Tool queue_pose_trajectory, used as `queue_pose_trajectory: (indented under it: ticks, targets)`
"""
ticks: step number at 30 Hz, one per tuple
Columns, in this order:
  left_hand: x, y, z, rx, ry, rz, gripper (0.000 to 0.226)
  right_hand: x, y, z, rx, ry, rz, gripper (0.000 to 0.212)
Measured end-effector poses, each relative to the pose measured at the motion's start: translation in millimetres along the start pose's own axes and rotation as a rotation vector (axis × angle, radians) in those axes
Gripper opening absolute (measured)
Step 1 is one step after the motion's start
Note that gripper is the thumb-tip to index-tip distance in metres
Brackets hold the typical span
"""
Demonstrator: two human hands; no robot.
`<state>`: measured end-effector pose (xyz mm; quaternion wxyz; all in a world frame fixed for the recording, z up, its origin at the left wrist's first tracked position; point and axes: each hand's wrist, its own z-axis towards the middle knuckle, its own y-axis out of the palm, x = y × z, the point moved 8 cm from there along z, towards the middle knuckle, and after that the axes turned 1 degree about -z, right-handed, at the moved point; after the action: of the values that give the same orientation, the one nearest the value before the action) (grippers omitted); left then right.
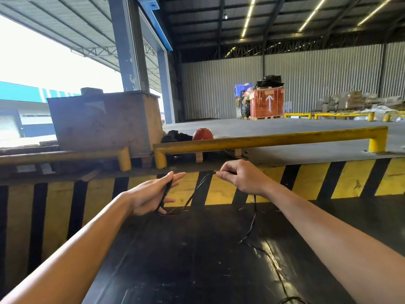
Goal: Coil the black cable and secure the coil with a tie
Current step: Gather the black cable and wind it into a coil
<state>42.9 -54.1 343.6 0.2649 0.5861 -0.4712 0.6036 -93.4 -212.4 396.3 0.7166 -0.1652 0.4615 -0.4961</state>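
A thin black cable (194, 194) runs between my two hands. My left hand (151, 196) has its palm up and fingers extended, with a few loops of the cable hanging across the palm, pinned by the thumb. My right hand (238, 176) is higher and to the right, fingers pinched shut on the cable. From the right hand the rest of the cable drops past my wrist and trails down over the dark floor toward the bottom edge. No tie is visible.
A black glossy floor (197, 260) lies under my arms. Ahead rises a yellow-and-black striped dock edge (306, 183) topped by yellow guard rails (263, 140). A wooden crate (105, 121) stands at left; an orange pallet load (267, 103) sits far back.
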Motion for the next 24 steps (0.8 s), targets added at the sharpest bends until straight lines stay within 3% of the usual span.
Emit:
queue_pose_trajectory:
  ticks: [6,10,12,16,18,21,24]
  targets:
    - [-8.3,77.9,-0.2,-0.394,-0.006,-0.275,0.043,-13.9,-4.3,21.4,0.212,-0.047,0.008,0.026]
    - [22.3,99.5,-9.2,-0.595,0.137,-0.522,0.05,38.2,51.4,18.1,0.022,0.155,-0.035,0.027]
    - [44.0,93.5,-9.1,-0.537,0.23,-0.608,0.049,56.4,93.6,1.5,-0.137,0.238,-0.032,0.028]
    - [63.2,59.9,4.2,-0.152,0.331,-0.658,0.042,23.0,157.1,-49.4,-0.46,0.188,-0.022,0.039]
    - [60.1,39.5,9.8,-0.014,0.36,-0.552,0.042,7.5,167.0,-63.3,-0.581,0.135,-0.075,0.036]
    - [34.6,2.3,15.8,0.137,0.286,-0.284,0.041,-1.9,140.9,-56.1,-0.563,0.057,-0.159,0.031]
    - [1.0,-21.4,17.7,0.157,0.125,-0.003,0.041,1.7,92.6,-34.8,-0.495,0.067,-0.184,0.026]
